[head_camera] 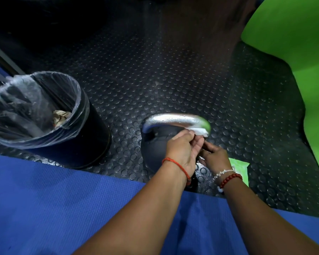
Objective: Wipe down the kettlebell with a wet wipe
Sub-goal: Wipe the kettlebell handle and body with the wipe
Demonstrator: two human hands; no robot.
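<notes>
- At the left hand (182, 150), fingertips pinch a white wipe (201, 131) onto the kettlebell (155, 150) handle (175, 119), right end.
- Just right, the right hand (215, 159) curls; whether it holds anything I cannot tell.
- With 2 hands crowded there, the small wad could slip off the slick, rounded metal, leaving the black body unwiped.
- Left of both, a lined bin (77, 100); under the right wrist, a green packet (241, 168).

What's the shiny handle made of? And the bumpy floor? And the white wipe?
Handle: looks like polished metal, maybe chromed steel; silvery with bright glints.
Floor: likely black rubber; matte, covered in raised round studs.
Wipe: thin white fabric or paper, crumpled softly.
</notes>
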